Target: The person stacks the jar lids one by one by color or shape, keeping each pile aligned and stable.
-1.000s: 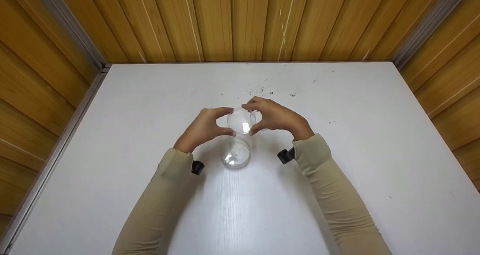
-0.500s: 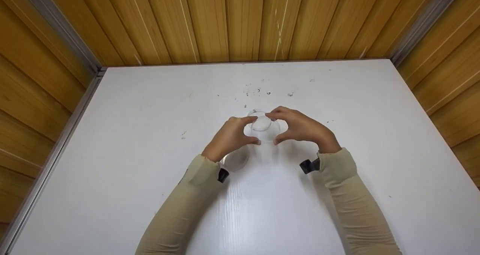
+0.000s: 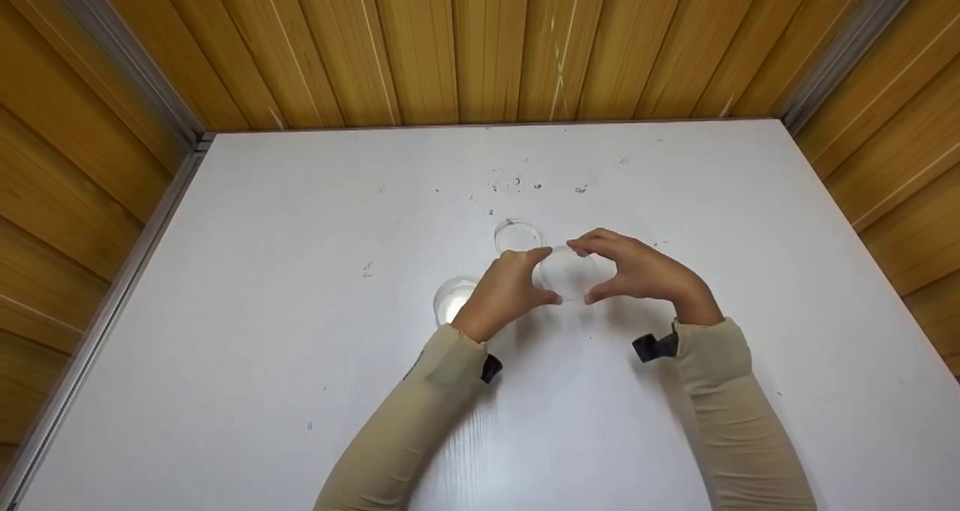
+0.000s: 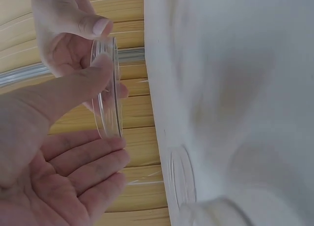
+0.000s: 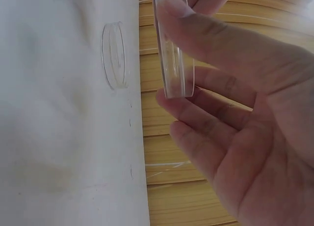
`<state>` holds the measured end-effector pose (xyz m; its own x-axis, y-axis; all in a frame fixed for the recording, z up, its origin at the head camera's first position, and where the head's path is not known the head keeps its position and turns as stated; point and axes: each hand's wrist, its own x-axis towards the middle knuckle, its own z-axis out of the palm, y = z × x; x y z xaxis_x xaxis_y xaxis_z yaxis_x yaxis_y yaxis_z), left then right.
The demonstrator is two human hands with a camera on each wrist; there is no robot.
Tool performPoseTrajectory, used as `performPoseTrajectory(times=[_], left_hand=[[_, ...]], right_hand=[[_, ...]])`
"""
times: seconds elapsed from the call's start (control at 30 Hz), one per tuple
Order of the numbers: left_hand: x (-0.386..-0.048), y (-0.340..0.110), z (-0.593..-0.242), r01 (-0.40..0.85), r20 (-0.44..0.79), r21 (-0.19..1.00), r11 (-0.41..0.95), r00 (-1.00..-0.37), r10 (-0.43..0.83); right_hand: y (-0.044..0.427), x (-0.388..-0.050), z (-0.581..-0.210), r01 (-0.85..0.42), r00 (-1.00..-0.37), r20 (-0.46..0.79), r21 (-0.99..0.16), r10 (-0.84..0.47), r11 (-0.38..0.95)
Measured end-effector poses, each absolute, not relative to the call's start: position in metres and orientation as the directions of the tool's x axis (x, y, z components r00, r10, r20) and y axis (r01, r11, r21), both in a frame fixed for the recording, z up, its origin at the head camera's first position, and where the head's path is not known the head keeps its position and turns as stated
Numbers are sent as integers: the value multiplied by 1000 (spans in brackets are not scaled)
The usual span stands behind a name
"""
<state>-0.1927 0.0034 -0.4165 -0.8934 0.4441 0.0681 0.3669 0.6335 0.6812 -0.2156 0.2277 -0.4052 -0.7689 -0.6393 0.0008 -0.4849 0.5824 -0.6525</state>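
Observation:
Both hands hold a clear, round petri dish (image 3: 574,273) above the white table. My left hand (image 3: 506,293) pinches its left edge between thumb and fingers, and my right hand (image 3: 641,271) grips the opposite edge. In the left wrist view the dish (image 4: 107,88) appears edge-on, raised off the table. The right wrist view shows the thumb on one face of the dish (image 5: 175,71) and fingers on the other. A second clear dish (image 3: 519,235) lies on the table just beyond the held one. A third clear dish (image 3: 452,299) sits to the left, partly hidden by my left wrist.
The white table (image 3: 262,271) carries small dark marks near its far middle. Wood-look panels (image 3: 420,46) rise behind it and at both sides, with metal rails at the corners. A black camera mount (image 3: 654,347) sits on the right wrist.
Both hands have moved right and slightly nearer with the petri dish between them. The dish lying beyond and the one at left now show more, since the hands no longer overlap them as much.

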Motion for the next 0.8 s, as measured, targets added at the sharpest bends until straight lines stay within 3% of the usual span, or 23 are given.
performPoseTrajectory(times=[0.47,0.8], left_hand=[[-187,34,-434,329,-7,607,724,-908,419],[-189,42,-443,349,13,573,741,-909,418]], right_hand=[[246,-210,-418,-418,-797,-81,-641,-598,644],[252,-214,-427,-382,-810,-128,-624,-572,682]])
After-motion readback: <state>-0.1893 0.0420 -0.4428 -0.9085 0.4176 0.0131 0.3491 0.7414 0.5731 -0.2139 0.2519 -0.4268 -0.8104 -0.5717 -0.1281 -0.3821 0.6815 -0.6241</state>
